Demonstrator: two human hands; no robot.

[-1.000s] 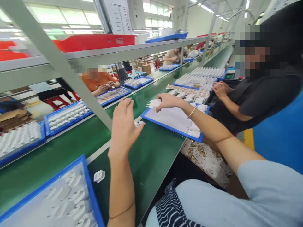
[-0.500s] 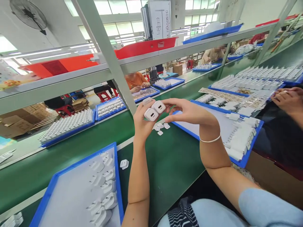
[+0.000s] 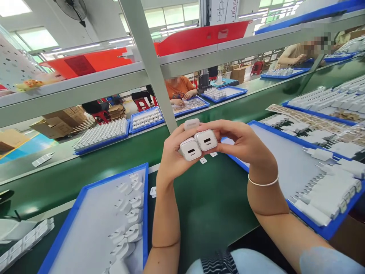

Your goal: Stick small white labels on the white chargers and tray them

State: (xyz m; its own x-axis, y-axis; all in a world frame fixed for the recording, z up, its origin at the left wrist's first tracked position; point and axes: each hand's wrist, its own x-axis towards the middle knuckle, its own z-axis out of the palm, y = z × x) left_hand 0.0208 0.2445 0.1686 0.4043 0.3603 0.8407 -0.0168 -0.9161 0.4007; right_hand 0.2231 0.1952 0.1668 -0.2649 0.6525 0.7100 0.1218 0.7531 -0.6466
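Two white chargers are held side by side, their port faces toward me: a left charger (image 3: 191, 149) and a right charger (image 3: 205, 140). A third white piece (image 3: 192, 123) shows above them between the fingers. My left hand (image 3: 173, 152) is wrapped round the left charger and the third piece. My right hand (image 3: 236, 139) pinches the right charger at its side. Small white square pieces (image 3: 203, 160) lie on the green table beyond the hands, partly covered by them. Another small white stack (image 3: 153, 191) sits by my left forearm.
A blue-rimmed tray (image 3: 82, 190) with several white plugs stands on the left, and another tray (image 3: 327, 228) with plugs on the right. A metal shelf post (image 3: 161, 72) rises beyond the hands. People sit across the green belt.
The view has turned left. My right hand has closed in and now grips the right charger, where before its fingers were apart beside it. The neighbour's hands at the right edge have left view.
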